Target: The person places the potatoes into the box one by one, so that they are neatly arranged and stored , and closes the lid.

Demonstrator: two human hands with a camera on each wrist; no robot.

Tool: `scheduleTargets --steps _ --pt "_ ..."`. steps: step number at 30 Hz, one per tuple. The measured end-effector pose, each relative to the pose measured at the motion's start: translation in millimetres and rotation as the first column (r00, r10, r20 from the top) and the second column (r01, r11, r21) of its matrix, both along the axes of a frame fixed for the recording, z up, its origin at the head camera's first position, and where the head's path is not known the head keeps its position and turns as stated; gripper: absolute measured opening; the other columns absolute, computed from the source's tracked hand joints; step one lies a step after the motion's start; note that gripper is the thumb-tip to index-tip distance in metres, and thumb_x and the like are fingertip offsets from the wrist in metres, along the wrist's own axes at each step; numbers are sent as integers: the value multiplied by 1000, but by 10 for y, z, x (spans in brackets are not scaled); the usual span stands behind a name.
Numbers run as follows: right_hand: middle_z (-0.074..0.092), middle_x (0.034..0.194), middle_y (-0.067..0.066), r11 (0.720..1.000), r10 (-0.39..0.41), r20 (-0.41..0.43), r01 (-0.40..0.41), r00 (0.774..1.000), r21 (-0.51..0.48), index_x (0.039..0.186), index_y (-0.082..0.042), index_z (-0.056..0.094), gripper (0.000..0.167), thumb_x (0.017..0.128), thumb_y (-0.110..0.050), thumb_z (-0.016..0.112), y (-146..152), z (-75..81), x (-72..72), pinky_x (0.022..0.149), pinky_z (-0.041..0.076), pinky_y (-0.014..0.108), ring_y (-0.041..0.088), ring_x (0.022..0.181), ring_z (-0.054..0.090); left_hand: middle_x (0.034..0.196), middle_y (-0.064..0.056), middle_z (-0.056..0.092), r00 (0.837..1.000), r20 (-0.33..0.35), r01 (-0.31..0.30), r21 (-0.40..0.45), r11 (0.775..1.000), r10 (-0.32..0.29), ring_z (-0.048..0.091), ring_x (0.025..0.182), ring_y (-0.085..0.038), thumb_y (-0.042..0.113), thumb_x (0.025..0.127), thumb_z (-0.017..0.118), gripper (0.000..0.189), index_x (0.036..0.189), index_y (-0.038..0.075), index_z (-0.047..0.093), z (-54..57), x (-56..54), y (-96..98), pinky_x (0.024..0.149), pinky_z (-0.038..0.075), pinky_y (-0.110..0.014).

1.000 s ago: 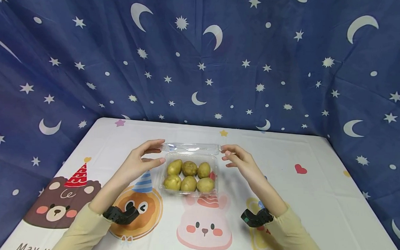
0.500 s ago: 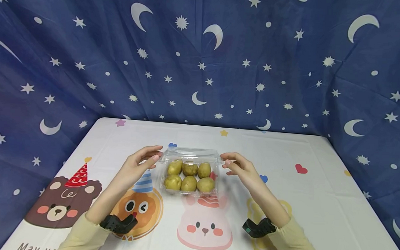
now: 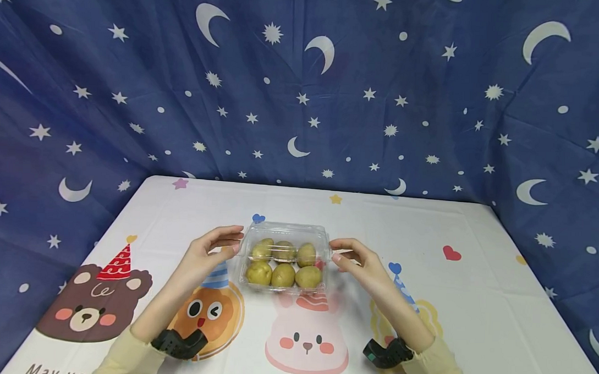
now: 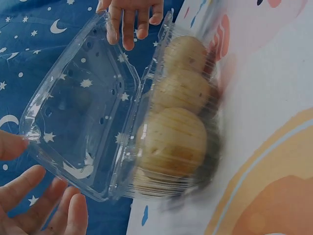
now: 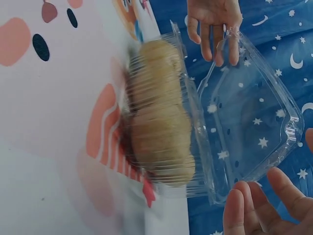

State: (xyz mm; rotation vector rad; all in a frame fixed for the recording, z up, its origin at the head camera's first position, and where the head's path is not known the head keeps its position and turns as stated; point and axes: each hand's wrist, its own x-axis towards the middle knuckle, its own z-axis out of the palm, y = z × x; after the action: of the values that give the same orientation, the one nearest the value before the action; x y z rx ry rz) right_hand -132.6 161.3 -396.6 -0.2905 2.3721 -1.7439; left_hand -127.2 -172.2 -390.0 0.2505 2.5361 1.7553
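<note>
A clear plastic clamshell container rests on the tablecloth, holding several yellowish potatoes in two rows. Its hinged clear lid is tilted part-way over the back row, still raised off the base. My left hand is at the lid's left side, thumb tip by the front corner and fairly straight fingers along the side edge. Mirroring it, my right hand has its fingertips at the lid's right side, with the thumb near the corner. Neither hand's fingers curl round the lid.
The white tablecloth has printed cartoon animals and hearts. A dark blue curtain with moons and stars hangs behind the table and along both sides. Black wrist cameras, one at the left wrist, sit below the hands.
The lid has swung from standing upright at the back forward and down over the rear potatoes. Both hands have moved with it, toward the person. The base and potatoes have stayed put.
</note>
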Motion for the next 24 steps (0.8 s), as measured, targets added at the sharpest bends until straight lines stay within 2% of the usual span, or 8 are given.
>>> scheduleTargets --steps 3,5,9,11,14,18,24 --pt "58 129 13 1000 -6 -7 6 1000 9 126 -11 59 36 92 -22 64 -3 -30 23 86 51 31 16 103 59 134 -12 57 1000 26 -10 -14 1000 11 56 120 -24 22 93 63 45 136 11 53 -21 17 1 90 47 -19" --pt "58 129 13 1000 -7 -11 7 1000 6 126 -10 59 37 91 -20 65 -4 -49 38 86 50 31 19 104 59 136 -13 55 999 47 -11 -16 1000 12 54 123 -30 22 93 64 47 137 12 51 -37 27 -4 94 48 -25" --pt "56 131 16 1000 5 -8 -5 1000 -18 128 -8 57 39 91 -18 65 -6 -83 60 87 49 33 24 107 58 137 -15 54 996 90 -2 -9 1000 3 52 125 -34 20 93 64 51 140 13 47 -71 38 -13 102 45 -46" --pt "55 132 17 1000 14 -12 -15 1000 -20 129 -8 56 40 91 -17 65 -6 -106 69 88 48 34 26 108 57 137 -16 53 994 110 4 -1 1000 -3 52 126 -34 20 93 63 52 142 13 45 -88 44 -19 104 42 -52" --pt "54 133 17 1000 16 -1 -16 1000 -12 131 -8 54 43 90 -17 65 -11 -135 84 88 46 34 28 111 56 137 -16 52 989 145 11 16 1000 -13 51 126 -34 21 93 63 55 143 12 43 -115 50 -27 103 44 -47" --pt "54 134 14 1000 -2 24 2 1000 2 133 -11 52 46 89 -18 66 -22 -165 99 88 45 33 27 113 54 138 -18 51 982 189 13 43 999 -21 51 125 -33 23 93 63 58 145 10 40 -156 51 -32 94 52 -33" --pt "53 132 18 1000 6 38 -5 999 -8 137 -8 45 51 90 -15 64 -24 -197 126 87 47 32 25 111 54 137 -21 50 977 210 23 53 998 -34 55 121 -31 24 94 61 58 146 8 38 -200 64 -30 90 54 -34"
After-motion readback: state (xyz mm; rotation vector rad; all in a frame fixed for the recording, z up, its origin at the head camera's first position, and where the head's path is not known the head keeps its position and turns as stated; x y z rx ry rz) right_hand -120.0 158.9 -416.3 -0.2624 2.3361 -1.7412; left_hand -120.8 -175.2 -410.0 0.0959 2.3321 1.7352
